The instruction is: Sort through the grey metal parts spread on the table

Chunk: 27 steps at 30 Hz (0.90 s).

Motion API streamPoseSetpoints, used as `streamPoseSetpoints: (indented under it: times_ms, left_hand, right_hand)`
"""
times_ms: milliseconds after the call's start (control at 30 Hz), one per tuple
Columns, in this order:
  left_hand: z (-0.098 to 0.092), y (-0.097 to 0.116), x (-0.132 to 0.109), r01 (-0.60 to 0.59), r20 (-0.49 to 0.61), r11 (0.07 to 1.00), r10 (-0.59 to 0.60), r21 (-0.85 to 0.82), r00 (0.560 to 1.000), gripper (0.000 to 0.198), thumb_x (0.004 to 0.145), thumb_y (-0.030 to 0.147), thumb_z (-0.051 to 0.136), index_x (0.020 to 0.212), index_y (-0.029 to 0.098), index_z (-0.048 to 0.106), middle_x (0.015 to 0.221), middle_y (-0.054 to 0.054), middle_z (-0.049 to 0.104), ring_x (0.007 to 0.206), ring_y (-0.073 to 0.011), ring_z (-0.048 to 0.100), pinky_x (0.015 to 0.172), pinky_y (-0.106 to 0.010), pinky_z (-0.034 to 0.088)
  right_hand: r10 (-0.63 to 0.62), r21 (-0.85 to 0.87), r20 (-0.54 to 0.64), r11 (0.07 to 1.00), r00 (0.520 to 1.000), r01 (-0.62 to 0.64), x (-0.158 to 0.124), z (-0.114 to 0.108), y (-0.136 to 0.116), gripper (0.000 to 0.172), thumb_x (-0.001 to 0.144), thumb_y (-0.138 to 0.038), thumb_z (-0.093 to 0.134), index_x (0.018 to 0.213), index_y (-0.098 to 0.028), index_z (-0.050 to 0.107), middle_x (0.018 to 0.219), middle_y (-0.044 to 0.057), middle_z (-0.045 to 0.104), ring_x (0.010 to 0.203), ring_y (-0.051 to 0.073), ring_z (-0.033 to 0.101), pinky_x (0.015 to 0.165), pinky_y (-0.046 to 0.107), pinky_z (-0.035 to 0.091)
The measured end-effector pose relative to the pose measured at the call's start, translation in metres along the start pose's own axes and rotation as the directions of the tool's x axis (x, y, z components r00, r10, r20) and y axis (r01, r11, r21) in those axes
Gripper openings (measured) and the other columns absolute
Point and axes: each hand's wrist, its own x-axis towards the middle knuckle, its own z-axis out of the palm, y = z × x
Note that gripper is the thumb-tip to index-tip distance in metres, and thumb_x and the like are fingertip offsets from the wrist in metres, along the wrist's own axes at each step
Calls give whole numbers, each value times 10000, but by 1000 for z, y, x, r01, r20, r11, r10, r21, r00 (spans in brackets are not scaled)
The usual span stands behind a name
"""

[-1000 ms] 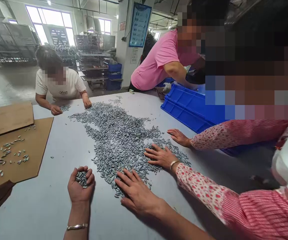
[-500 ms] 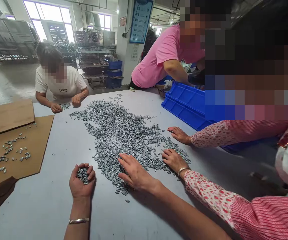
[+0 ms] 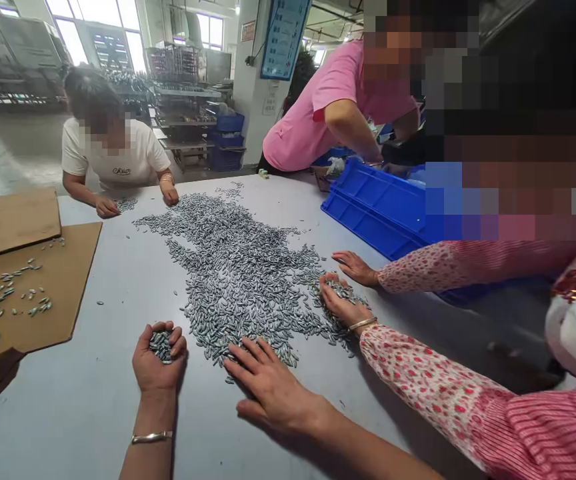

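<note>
Cupping a handful of grey pieces (image 3: 161, 348) in the curled left hand (image 3: 157, 375), the person rests a flattened right hand (image 3: 279, 392) against the near edge of the pile (image 3: 241, 267), largely uncollected on the surface (image 3: 68, 407).

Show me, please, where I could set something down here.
The white tabletop is mostly bare between the front brown board and the left hand, and between the piled spindle-shaped pieces and the blue crates. It is crowded where the right hand and a co-worker's hand reach the pieces.
</note>
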Motion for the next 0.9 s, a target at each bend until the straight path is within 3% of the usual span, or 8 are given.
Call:
streamPoseSetpoints:
  times_ms: [133,267,467,633,900]
  left_hand:
    - [1,0,-1,8,17,1000,-8,13,1000,120,826,200,538,721,149,564,732,-40,540,536,-100,419,376,-177,331]
    - [1,0,0,-3,32,1000,2,30,999,97,809,198,552,726,150,566,733,-37,539,543,-100,430,385,-175,334]
    - [1,0,0,-7,29,999,6,49,1000,83,794,199,556,730,148,573,737,-42,540,551,-103,441,392,-175,332]
    - [2,1,-1,-2,25,999,1,47,1000,95,800,194,543,722,149,573,735,-45,541,544,-106,440,388,-182,330]
    - [4,0,-3,0,13,1000,0,30,1000,82,794,182,549,728,142,578,732,-41,537,545,-104,429,389,-179,329]
  right_hand:
    - [83,36,7,996,997,-83,-33,9,-2,705,895,-380,566,1520,-315,247,1624,21,186,1503,278,114,1222,530,103]
    - [106,74,-19,992,994,-105,-53,13,1,641,914,-360,535,1506,-267,306,1597,44,273,1495,279,157,1218,542,150]
    - [144,89,-195,988,970,-129,-64,12,12,451,962,-333,442,1383,-186,503,1475,115,479,1441,272,314,1191,550,251]
    - [153,27,-210,988,966,-151,-48,1,13,481,955,-345,449,1399,-161,484,1506,127,434,1448,281,298,1196,544,235]
    - [-72,-61,-70,996,995,67,22,-6,-3,616,955,-520,396,1506,-261,301,1611,41,238,1495,274,148,1212,544,83]
